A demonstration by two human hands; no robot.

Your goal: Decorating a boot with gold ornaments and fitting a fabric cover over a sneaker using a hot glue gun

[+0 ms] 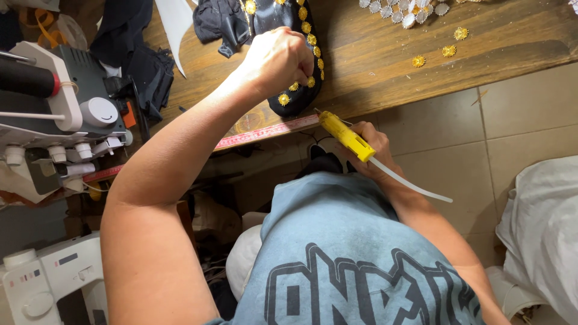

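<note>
My left hand [278,59] is closed in a fist and presses down on a black fabric piece [283,18] edged with gold round appliqués, which lies on the wooden table [373,54]. A gold appliqué [283,99] sits just below that hand on the fabric's tip. My right hand [372,150] holds a yellow glue gun [344,135] with a white glue stick [415,183] trailing from its back. The gun's nozzle points up-left at the table's front edge, near the fabric's tip.
Loose gold appliqués [448,50] and silver ones [400,11] lie on the table's far right. A sewing machine [54,102] with a black thread spool stands at left, another white machine [48,280] below it. Dark cloth [138,54] is piled behind. White fabric [542,222] lies on the tiled floor.
</note>
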